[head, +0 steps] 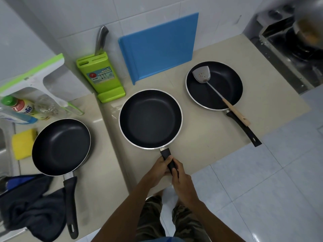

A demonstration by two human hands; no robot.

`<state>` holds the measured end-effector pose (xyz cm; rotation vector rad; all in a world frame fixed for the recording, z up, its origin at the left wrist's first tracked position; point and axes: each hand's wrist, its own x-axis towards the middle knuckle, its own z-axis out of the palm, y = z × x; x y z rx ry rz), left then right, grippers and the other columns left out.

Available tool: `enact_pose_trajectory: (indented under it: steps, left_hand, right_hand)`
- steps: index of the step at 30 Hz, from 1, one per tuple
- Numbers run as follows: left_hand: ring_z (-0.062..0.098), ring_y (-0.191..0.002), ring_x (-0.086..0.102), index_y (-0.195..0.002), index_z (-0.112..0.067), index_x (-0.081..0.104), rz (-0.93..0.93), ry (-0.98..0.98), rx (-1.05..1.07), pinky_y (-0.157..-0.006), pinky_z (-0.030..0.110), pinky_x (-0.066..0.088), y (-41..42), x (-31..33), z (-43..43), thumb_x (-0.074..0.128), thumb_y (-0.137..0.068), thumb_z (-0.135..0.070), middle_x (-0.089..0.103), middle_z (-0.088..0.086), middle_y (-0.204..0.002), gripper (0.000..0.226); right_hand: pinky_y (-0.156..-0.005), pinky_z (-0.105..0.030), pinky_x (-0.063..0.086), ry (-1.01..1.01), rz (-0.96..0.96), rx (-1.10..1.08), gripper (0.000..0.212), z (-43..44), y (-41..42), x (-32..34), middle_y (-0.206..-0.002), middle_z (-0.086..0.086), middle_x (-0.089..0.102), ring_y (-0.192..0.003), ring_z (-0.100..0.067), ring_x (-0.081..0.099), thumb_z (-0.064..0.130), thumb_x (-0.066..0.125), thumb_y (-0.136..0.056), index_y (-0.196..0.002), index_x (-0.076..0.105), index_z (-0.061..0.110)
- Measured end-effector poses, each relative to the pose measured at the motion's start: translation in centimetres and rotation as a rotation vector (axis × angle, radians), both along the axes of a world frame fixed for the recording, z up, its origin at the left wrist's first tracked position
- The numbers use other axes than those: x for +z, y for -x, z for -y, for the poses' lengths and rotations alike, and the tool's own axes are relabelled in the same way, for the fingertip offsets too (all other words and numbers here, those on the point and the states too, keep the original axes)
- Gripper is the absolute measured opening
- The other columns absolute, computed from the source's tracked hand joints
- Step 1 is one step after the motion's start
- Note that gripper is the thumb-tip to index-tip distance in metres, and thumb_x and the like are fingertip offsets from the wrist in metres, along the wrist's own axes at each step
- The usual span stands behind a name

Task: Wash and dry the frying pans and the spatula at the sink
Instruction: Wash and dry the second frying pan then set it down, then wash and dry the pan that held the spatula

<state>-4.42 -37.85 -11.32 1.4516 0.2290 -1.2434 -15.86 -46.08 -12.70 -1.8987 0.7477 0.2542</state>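
Head cam, looking straight down at a beige countertop (206, 135). Both hands are on the black handle of the middle frying pan (150, 118). The left hand (160, 169) is wrapped round it nearer the pan, thumb lying on top, and the right hand (181, 180) is curled round it just behind. Both grips are fully closed on the handle. The pan itself is dead centre, black nonstick inside with a silver rim, and I honestly can't tell if it's resting on the counter or lifted a bit.

The left frying pan (61, 147) sits on the counter's lower section, its handle lying over a dark cloth (35, 212). Touching its far-left edge is a yellow sponge (23, 144). The right frying pan (214, 85) is well apart from the others, and the spatula (219, 95) lies in it: metal blade on the pan's floor, wooden handle sticking out over the near rim.

Labels: a green-capped bottle (22, 106) at far left has a red-and-yellow label with something like "ulá" on it, and the rest isn't readable. The green knife block (101, 76) has a sticker with a red circle and tiny pictures, too small to read, and one knife (101, 40) stands in it. A blue cutting board (160, 48) leans on the tiled wall. A stove (297, 46) is at top right, blurry.
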Motion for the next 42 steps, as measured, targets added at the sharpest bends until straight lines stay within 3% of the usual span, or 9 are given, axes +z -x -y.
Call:
enact_pose_trajectory:
  steps: [8,10,14,19,24,29,34,39,42]
  left_hand:
    - [0.018,-0.09,0.069,-0.104,-0.014,0.06,0.186,-0.245,-0.151,-0.092,0.047,0.059,-0.1,0.5,0.1,0.047,-0.096,-0.066,0.07,0.006,-0.099,0.054]
    - [0.02,-0.088,0.068,-0.111,-0.009,0.056,0.309,-0.446,-0.248,-0.085,0.045,0.059,0.0,0.7,-0.2,0.041,-0.081,-0.086,0.068,0.006,-0.1,0.084]
    - [0.03,-0.113,0.062,-0.14,-0.009,0.039,0.657,-0.83,-0.498,-0.093,0.042,0.053,0.2,2.9,-0.6,0.036,-0.09,-0.08,0.058,0.011,-0.129,0.086]
    - [0.027,-0.114,0.056,-0.129,-0.014,0.054,1.247,-0.905,-0.706,-0.094,0.039,0.047,-1.7,6.7,2.8,0.028,-0.095,-0.074,0.057,0.009,-0.126,0.074]
    - [0.032,-0.121,0.055,-0.13,-0.011,0.059,1.474,-0.757,-0.714,-0.097,0.046,0.045,-3.1,7.9,10.6,0.033,-0.095,-0.07,0.057,0.014,-0.138,0.074]
    - [0.034,-0.134,0.048,-0.141,-0.01,0.053,1.491,-0.68,-0.809,-0.108,0.051,0.039,-3.3,8.0,19.1,0.037,-0.097,-0.068,0.053,0.016,-0.147,0.074]
    - [0.031,-0.122,0.057,-0.133,-0.012,0.06,1.473,-0.667,-0.839,-0.101,0.046,0.043,-3.3,6.1,26.8,0.04,-0.096,-0.068,0.063,0.013,-0.133,0.07]
    - [0.027,-0.11,0.063,-0.127,-0.01,0.057,1.121,-0.694,-0.746,-0.094,0.04,0.046,-2.2,4.6,32.4,0.03,-0.099,-0.069,0.067,0.009,-0.118,0.07]
    - [0.03,-0.1,0.065,-0.12,-0.007,0.052,0.637,-0.6,-0.463,-0.086,0.042,0.049,-1.4,2.9,34.9,0.032,-0.099,-0.068,0.066,0.011,-0.112,0.067]
  right_hand:
    - [-0.097,-0.034,0.057,0.005,-0.011,0.04,0.054,0.3,0.1,-0.2,-0.129,0.006,0.068,-0.107,-0.011,0.068,0.052,0.031,-0.102,-0.151,0.035,0.032]
    - [-0.098,-0.035,0.056,0.057,-0.028,0.086,0.059,0.9,0.2,0.0,-0.131,0.006,0.066,-0.108,-0.011,0.067,0.059,0.028,-0.1,-0.152,0.034,0.032]
    - [-0.1,-0.028,0.05,0.34,-0.012,0.19,0.071,3.8,0.2,1.2,-0.134,0.001,0.061,-0.122,-0.018,0.058,0.065,0.015,-0.098,-0.145,0.047,0.022]
    - [-0.078,-0.037,0.06,0.768,0.148,0.229,0.056,10.9,-1.8,3.5,-0.116,-0.009,0.068,-0.101,-0.027,0.064,0.053,0.037,-0.101,-0.125,0.067,0.012]
    - [-0.075,-0.044,0.058,1.098,0.109,0.254,0.046,19.6,-3.8,7.2,-0.115,-0.015,0.068,-0.097,-0.034,0.065,0.044,0.045,-0.099,-0.12,0.068,0.011]
    - [-0.075,-0.043,0.057,1.146,0.034,0.228,0.039,27.7,-3.9,9.1,-0.117,-0.012,0.067,-0.099,-0.032,0.062,0.04,0.063,-0.096,-0.124,0.063,0.013]
    - [-0.083,-0.042,0.058,1.111,-0.013,0.212,0.05,35.1,-3.4,7.7,-0.126,-0.015,0.065,-0.109,-0.033,0.063,0.05,0.052,-0.1,-0.132,0.059,0.012]
    - [-0.096,-0.046,0.055,0.49,-0.085,-0.017,0.063,38.3,-3.7,5.3,-0.133,-0.007,0.059,-0.118,-0.025,0.06,0.065,0.039,-0.099,-0.145,0.041,0.022]
    - [-0.088,-0.05,0.058,0.106,-0.14,-0.071,0.064,37.8,-3.7,4.3,-0.108,-0.008,0.07,-0.1,-0.029,0.07,0.069,0.029,-0.097,-0.133,0.047,0.019]
